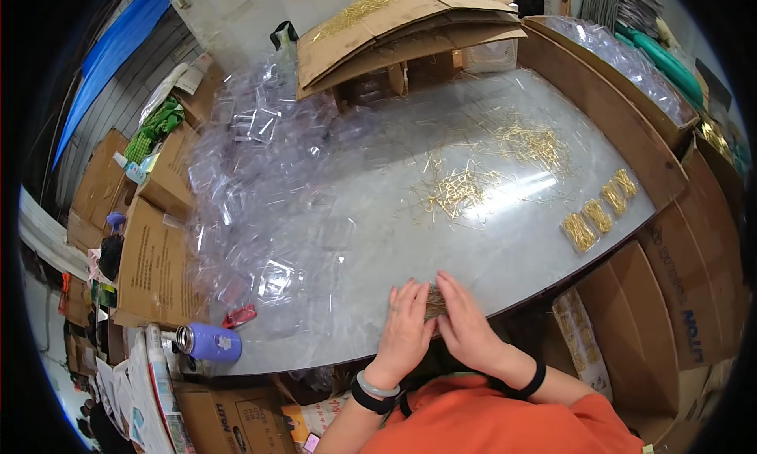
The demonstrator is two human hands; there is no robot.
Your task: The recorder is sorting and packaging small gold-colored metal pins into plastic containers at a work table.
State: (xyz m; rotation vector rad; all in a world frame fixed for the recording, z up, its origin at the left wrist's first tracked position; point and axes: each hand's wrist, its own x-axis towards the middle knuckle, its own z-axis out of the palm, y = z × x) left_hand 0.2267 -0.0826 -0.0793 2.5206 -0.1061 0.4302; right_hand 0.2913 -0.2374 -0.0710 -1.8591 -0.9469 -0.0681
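At the front edge of the grey table, my left hand and my right hand face each other, fingers pointing away from me. Between them a small bundle of thin metal wire pieces is squeezed; its lower part is hidden by my fingers. Farther up the table lie loose gold wire pieces, with another loose heap behind. Several clear packs of gold wire pieces stand in a row by the right edge. A large pile of clear plastic boxes covers the left side.
A purple bottle and a red-handled tool sit at the table's front left. Flattened cardboard with gold wire on top spans the back. Cardboard boxes flank the left, and a cardboard wall borders the right.
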